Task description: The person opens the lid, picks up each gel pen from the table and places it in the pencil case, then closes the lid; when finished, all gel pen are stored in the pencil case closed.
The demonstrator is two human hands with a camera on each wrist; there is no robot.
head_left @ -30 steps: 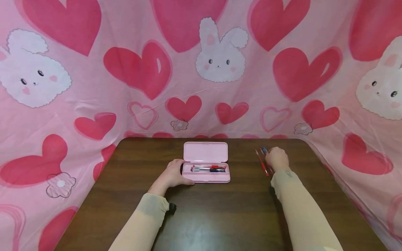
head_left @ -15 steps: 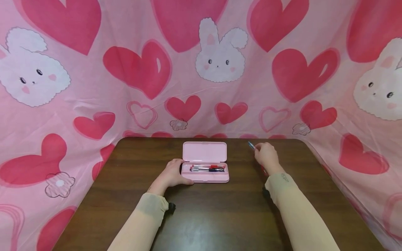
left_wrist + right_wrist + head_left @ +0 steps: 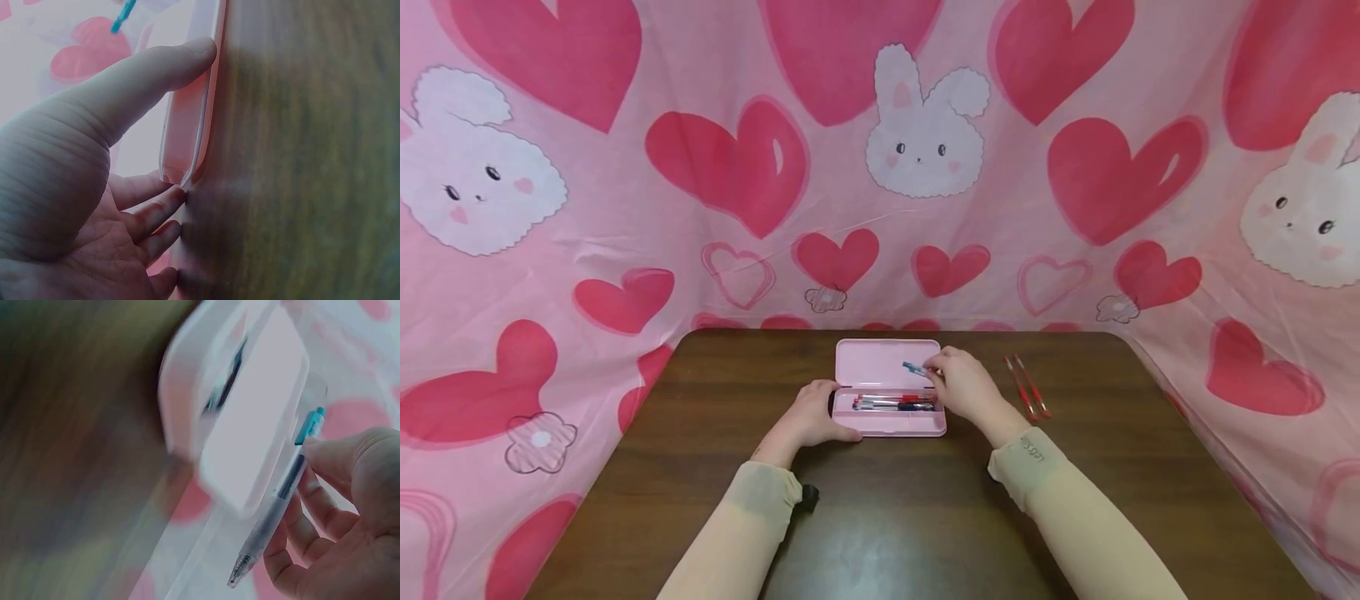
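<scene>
Heart-printed cloth [image 3: 895, 217] backs the brown table [image 3: 895, 517]; left hand [image 3: 809, 415] grips a pink case [image 3: 872, 364], right hand [image 3: 970, 386] pinches a pen [image 3: 272, 509]

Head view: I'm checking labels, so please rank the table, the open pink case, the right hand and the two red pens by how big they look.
Largest to smallest:
1. Table
2. Open pink case
3. Right hand
4. Two red pens, which look alike, so unranked between themselves.
</scene>
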